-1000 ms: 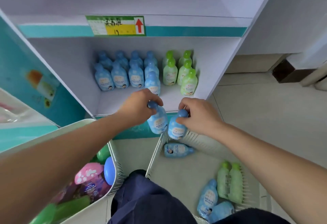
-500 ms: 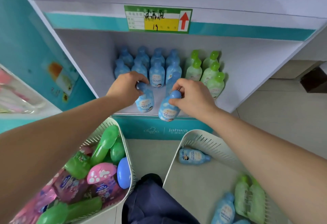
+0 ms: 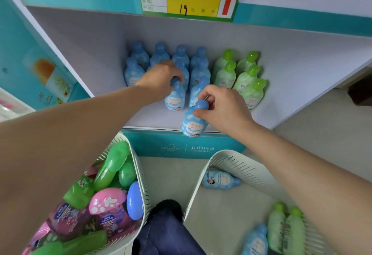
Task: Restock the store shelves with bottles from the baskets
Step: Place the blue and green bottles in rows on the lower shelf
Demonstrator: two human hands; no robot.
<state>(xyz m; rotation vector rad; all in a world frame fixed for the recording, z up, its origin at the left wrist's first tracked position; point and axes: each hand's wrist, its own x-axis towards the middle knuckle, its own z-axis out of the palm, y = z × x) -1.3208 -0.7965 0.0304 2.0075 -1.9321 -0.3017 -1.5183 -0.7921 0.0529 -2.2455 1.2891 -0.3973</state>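
The left hand (image 3: 161, 77) is curled round the cap of a blue bottle (image 3: 175, 99) standing on the shelf (image 3: 161, 120) in front of the blue rows. The right hand (image 3: 221, 107) pinches the cap of a second blue bottle (image 3: 192, 122) at the shelf's front edge, above the white basket (image 3: 227, 154).

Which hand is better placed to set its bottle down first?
Left. The left hand holds its blue bottle well inside the shelf, beside the blue rows. The right hand holds the other bottle at the front edge.

Blue bottles (image 3: 192, 122), seemingly cloud-patterned; green bottles (image 3: 246, 82); white shelf (image 3: 153, 117), teal-edged; pink cap (image 3: 107, 200), white-spotted.
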